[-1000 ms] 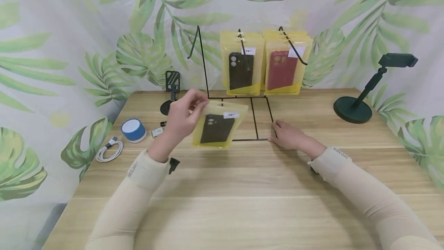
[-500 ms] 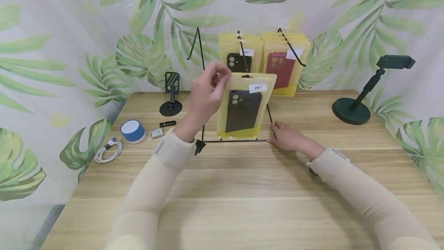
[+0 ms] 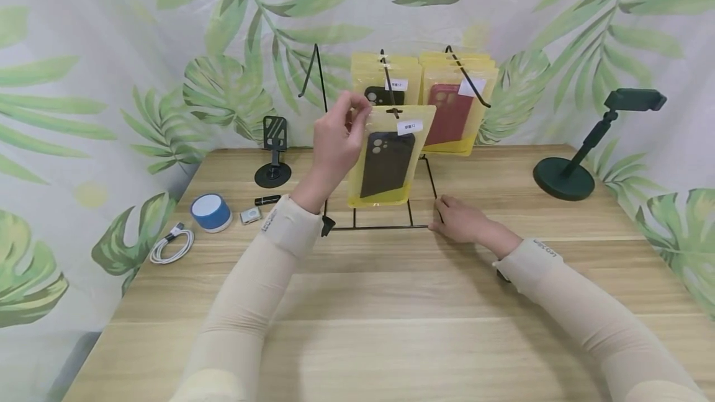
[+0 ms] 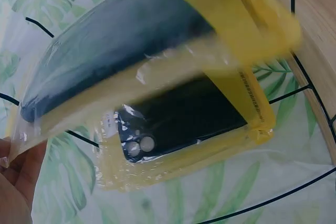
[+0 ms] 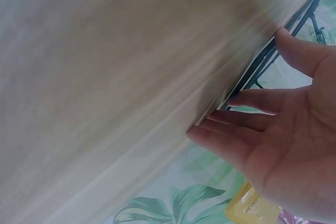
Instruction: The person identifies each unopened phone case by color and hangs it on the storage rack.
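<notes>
My left hand [image 3: 337, 135] pinches the top left corner of a yellow-edged clear packet [image 3: 388, 166] with a dark phone case inside and a white label. The packet's hanging slot is near the tip of the middle hook [image 3: 386, 76] of a black wire rack [image 3: 385, 227]; I cannot tell if the tip is through it. Behind it, packets with black cases [image 4: 173, 119] hang on that hook. Packets with red cases [image 3: 447, 113] hang on the right hook. My right hand [image 3: 463, 219] rests at the rack's front right base corner, fingers [image 5: 252, 98] fairly straight.
On the left stand a black phone stand [image 3: 273, 172] and a blue speaker [image 3: 211, 213]. Near them lie a black stick [image 3: 268, 200], a small silver item [image 3: 251, 215] and a coiled white cable [image 3: 172, 247]. A dark green stand [image 3: 564, 177] is at right. The left hook [image 3: 308, 73] carries nothing.
My left hand has brought the packet up and right from the rack's left front, then slightly back toward the middle hook. My right hand has stayed at the rack's corner.
</notes>
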`<state>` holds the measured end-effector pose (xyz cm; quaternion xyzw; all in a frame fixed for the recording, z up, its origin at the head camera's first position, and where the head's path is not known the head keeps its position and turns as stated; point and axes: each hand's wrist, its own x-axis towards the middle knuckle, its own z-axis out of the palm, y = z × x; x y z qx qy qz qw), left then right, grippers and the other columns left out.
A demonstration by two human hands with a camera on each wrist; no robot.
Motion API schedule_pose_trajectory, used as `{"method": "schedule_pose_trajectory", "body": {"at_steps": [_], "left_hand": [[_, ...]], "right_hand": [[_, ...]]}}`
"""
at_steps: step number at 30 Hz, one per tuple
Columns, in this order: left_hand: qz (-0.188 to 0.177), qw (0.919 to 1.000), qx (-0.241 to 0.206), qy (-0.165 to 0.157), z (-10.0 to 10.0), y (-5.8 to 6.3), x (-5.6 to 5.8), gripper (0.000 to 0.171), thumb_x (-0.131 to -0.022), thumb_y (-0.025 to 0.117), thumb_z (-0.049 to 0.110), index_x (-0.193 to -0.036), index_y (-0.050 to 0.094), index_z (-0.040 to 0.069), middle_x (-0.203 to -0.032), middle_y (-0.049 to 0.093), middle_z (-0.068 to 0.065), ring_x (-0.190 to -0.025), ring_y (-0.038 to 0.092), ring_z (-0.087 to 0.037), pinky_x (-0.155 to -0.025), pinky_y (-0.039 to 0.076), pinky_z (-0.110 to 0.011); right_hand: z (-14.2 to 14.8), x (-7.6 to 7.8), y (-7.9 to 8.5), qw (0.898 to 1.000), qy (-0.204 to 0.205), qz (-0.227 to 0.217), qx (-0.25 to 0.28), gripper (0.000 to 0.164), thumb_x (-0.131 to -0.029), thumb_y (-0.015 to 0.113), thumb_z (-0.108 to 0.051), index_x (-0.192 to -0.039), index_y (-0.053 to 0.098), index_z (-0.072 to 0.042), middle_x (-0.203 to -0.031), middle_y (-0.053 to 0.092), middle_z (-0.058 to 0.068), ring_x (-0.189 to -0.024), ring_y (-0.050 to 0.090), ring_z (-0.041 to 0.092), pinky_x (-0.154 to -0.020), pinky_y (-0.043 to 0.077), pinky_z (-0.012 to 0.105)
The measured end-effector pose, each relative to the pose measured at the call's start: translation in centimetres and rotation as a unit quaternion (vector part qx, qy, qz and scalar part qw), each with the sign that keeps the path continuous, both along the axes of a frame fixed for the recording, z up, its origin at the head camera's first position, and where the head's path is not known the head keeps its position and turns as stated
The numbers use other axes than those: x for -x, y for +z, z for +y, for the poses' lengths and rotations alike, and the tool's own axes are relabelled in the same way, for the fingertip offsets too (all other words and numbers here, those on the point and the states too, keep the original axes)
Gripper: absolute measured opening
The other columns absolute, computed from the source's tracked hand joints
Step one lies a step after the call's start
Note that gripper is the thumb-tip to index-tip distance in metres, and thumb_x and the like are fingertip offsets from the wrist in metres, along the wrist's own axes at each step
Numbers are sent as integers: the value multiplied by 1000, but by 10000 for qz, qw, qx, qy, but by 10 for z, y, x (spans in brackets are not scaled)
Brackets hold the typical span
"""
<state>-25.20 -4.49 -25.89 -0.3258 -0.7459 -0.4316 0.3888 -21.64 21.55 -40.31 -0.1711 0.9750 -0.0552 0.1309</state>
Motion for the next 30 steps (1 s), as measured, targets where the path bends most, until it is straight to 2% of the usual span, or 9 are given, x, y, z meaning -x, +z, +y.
{"method": "schedule_pose_trajectory", "body": {"at_steps": [8, 16, 24, 28, 30], "left_hand": [[-293, 9988, -112, 367, 3, 0, 14, 14, -101, 54, 9, -100, 61, -3, -88, 69, -16, -59, 53, -24, -56, 41, -26], [-678, 9944, -8, 808, 9, 3, 35, 16, -102, 53, 12, -103, 62, -1, -91, 70, -14, -64, 55, -25, -58, 39, -31], [-1040, 9885, 129, 1088, 12, -1, 56, 18, -104, 50, 17, -107, 61, 3, -93, 70, -12, -58, 50, -22, -54, 33, -28], [-1046, 9869, 165, 1220, 12, -3, 61, 19, -104, 49, 18, -109, 61, 3, -97, 71, -11, -56, 49, -20, -52, 30, -26], [-1093, 9852, 225, 1299, 11, -3, 62, 23, -104, 49, 20, -117, 60, 5, -103, 72, -10, -55, 49, -21, -51, 29, -26]], "right_hand": [[2, -3, 0, 10000, -48, -10, 67, 69, -103, 50, -37, -149, 33, 12, -154, 31, 34, -144, 31, 47, -114, 34, 59], [3, -6, 2, 10000, 3, 42, 73, 68, -103, 50, -36, -148, 34, 13, -153, 31, 36, -143, 32, 48, -114, 35, 58], [1, -6, -1, 9999, 59, 121, 68, 65, -103, 52, -34, -145, 38, 13, -151, 35, 36, -141, 36, 48, -112, 38, 58], [1, -6, -3, 10000, 28, 22, 82, 66, -103, 51, -34, -147, 36, 13, -152, 33, 36, -142, 34, 48, -113, 37, 58], [0, -6, -2, 9999, 13, -29, 95, 67, -104, 51, -34, -147, 34, 13, -153, 31, 36, -143, 33, 48, -114, 35, 58]]}}
